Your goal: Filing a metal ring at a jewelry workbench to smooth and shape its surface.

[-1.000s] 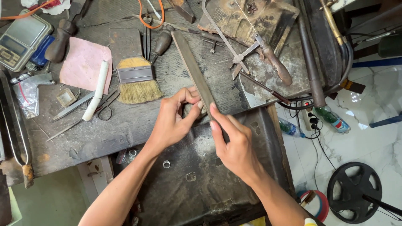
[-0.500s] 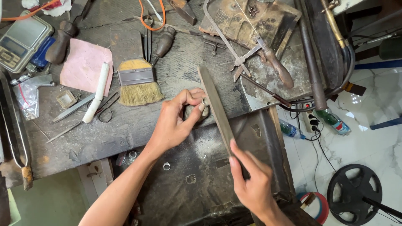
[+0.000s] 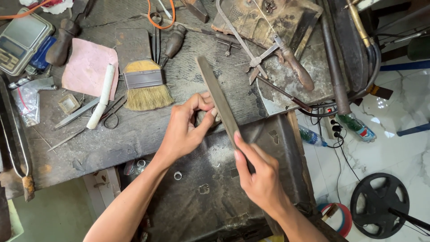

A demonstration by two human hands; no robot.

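A long flat metal file (image 3: 216, 95) lies at a slant across the front edge of the dark workbench (image 3: 148, 130). My right hand (image 3: 260, 175) grips its near end, index finger stretched along the blade. My left hand (image 3: 186, 127) pinches a small metal piece (image 3: 202, 117) against the bench edge, right beside the file's middle; the piece is mostly hidden by my fingers. Below both hands hangs a dark metal catch tray (image 3: 210, 188) with a small ring (image 3: 178, 175) lying in it.
A flat paintbrush (image 3: 144, 84), a white rolled stick (image 3: 102, 95), tweezers (image 3: 78, 113), a pink cloth (image 3: 89, 67) and a small scale (image 3: 20, 42) lie at the left. A saw frame (image 3: 268, 49) with wooden handle sits at the back right. A weight plate (image 3: 380, 204) lies on the floor.
My right hand first pulled the file back toward me, then pushed it forward across the piece again. My left hand stayed put on the piece.
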